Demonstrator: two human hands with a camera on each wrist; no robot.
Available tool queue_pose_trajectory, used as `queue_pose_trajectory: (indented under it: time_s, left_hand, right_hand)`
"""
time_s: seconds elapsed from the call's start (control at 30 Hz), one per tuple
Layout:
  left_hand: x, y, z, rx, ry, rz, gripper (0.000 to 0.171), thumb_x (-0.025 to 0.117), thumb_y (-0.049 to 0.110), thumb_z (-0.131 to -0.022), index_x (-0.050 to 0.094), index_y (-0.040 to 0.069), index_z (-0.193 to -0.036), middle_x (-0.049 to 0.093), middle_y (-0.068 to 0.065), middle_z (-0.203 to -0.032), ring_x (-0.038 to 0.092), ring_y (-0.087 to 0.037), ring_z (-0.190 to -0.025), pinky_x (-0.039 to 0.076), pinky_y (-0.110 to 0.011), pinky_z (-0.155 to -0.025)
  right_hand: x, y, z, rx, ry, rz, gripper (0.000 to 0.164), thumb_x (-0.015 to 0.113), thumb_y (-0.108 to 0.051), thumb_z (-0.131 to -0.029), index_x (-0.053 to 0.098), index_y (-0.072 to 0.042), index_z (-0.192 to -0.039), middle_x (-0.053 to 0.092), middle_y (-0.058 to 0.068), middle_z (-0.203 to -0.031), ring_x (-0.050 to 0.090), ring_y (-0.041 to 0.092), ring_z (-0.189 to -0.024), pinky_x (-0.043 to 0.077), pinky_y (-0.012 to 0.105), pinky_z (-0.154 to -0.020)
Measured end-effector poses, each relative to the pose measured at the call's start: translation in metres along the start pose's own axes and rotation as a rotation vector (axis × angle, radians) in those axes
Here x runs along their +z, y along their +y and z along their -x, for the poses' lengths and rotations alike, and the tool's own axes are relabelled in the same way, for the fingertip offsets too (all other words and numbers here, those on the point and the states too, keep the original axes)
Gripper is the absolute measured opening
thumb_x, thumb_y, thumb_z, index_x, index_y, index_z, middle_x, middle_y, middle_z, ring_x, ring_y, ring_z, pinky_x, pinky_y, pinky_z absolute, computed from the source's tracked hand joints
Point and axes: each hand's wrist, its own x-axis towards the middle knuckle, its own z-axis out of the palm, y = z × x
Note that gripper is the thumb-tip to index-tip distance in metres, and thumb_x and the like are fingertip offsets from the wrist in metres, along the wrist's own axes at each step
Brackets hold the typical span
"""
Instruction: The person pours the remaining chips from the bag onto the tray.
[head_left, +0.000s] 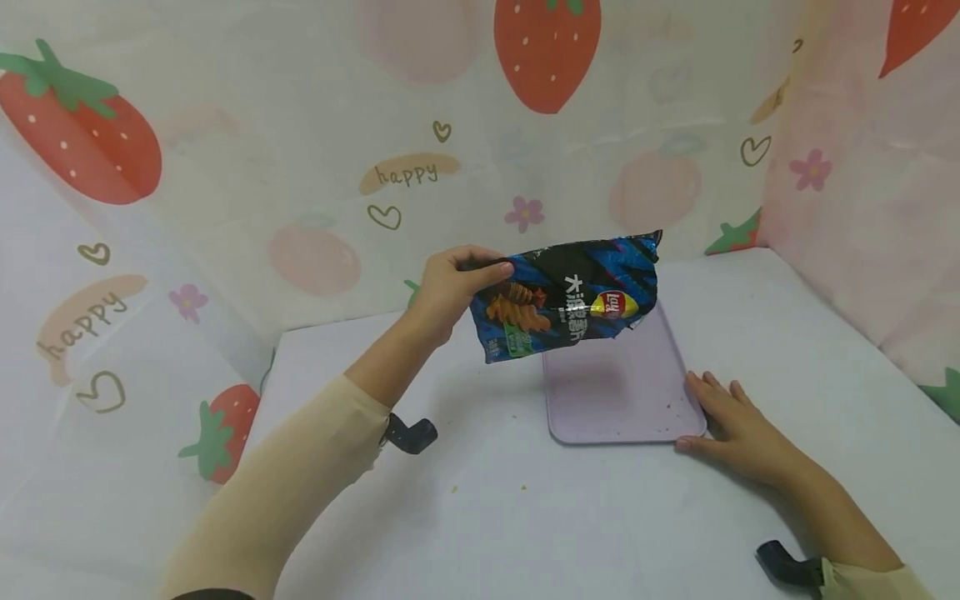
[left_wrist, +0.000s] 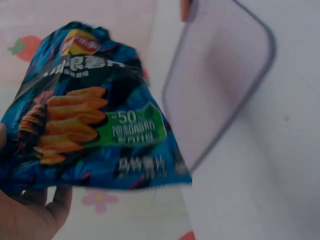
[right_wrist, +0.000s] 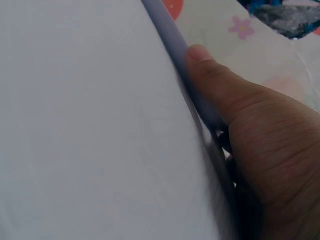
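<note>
Up over the table my left hand [head_left: 448, 292] grips a blue and black Lay's chip bag [head_left: 540, 287] by its left end, the thumb lying on the front. The left wrist view shows the printed front of the chip bag [left_wrist: 100, 115], with fingers curled behind it. Below and behind the bag, a pale purple tray [head_left: 622, 408] lies on the table, its far part hidden by the bag. My right hand [head_left: 750, 433] rests against the tray's right edge near the front corner, fingers extended. In the right wrist view, the thumb [right_wrist: 212, 72] touches the tray's rim [right_wrist: 172, 42].
The white table [head_left: 465, 533] bears a few small crumbs [head_left: 523, 487] in front of the tray, and some specks lie in the tray. A backdrop [head_left: 315, 150] printed with strawberries stands behind and beside the table. Dark curved pieces [head_left: 412, 435] stick out at both wrists.
</note>
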Motion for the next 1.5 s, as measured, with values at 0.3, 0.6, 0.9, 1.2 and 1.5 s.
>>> queue_pose_trajectory:
  time_s: [0.3, 0.6, 0.9, 1.2, 1.5]
  left_hand:
    - [0.001, -0.004, -0.010, 0.022, 0.046, 0.195, 0.014, 0.079, 0.025, -0.092, 0.076, 0.017, -0.103, 0.071, 0.000, -0.101, 0.064, -0.018, -0.099, 0.054, -0.032, -0.091]
    - [0.026, -0.038, -0.020, 0.043, -0.052, 0.104, 0.022, 0.077, 0.026, -0.094, 0.078, 0.013, -0.111, 0.072, -0.002, -0.116, 0.066, -0.017, -0.110, 0.054, -0.032, -0.098]
    - [0.037, -0.049, -0.020, 0.079, -0.064, 0.135, 0.024, 0.073, 0.028, -0.097, 0.076, 0.013, -0.115, 0.070, -0.003, -0.118, 0.065, -0.017, -0.111, 0.053, -0.033, -0.100]
    - [0.033, -0.045, -0.017, 0.154, -0.017, 0.203, 0.021, 0.072, 0.026, -0.097, 0.074, 0.012, -0.114, 0.068, -0.005, -0.117, 0.065, -0.020, -0.108, 0.053, -0.032, -0.098]
    - [0.036, -0.055, -0.015, 0.182, -0.019, 0.213, 0.020, 0.071, 0.024, -0.098, 0.074, 0.012, -0.113, 0.068, -0.005, -0.116, 0.064, -0.020, -0.108, 0.053, -0.031, -0.097]
  right_hand:
    - [0.001, -0.002, -0.001, -0.069, 0.022, -0.010, 0.103, 0.074, -0.053, -0.089, 0.021, -0.005, -0.163, 0.021, 0.023, -0.167, 0.011, 0.042, -0.156, -0.013, 0.044, -0.126]
    - [0.002, 0.002, 0.001, -0.059, 0.033, 0.019, 0.105, 0.074, -0.057, -0.088, 0.022, -0.005, -0.163, 0.024, 0.022, -0.166, 0.011, 0.041, -0.157, -0.014, 0.042, -0.126]
    - [-0.002, 0.002, 0.003, -0.019, 0.009, -0.011, 0.104, 0.072, -0.059, -0.089, 0.020, -0.009, -0.164, 0.020, 0.020, -0.168, 0.007, 0.042, -0.157, -0.012, 0.052, -0.125]
    - [-0.007, 0.002, -0.001, -0.012, -0.003, 0.010, 0.107, 0.071, -0.063, -0.087, 0.019, -0.008, -0.164, 0.019, 0.020, -0.168, 0.007, 0.041, -0.157, -0.013, 0.049, -0.126]
    - [-0.004, 0.002, 0.001, -0.004, -0.015, -0.009, 0.106, 0.071, -0.062, -0.088, 0.018, -0.010, -0.164, 0.018, 0.019, -0.169, 0.005, 0.042, -0.157, -0.011, 0.053, -0.125]
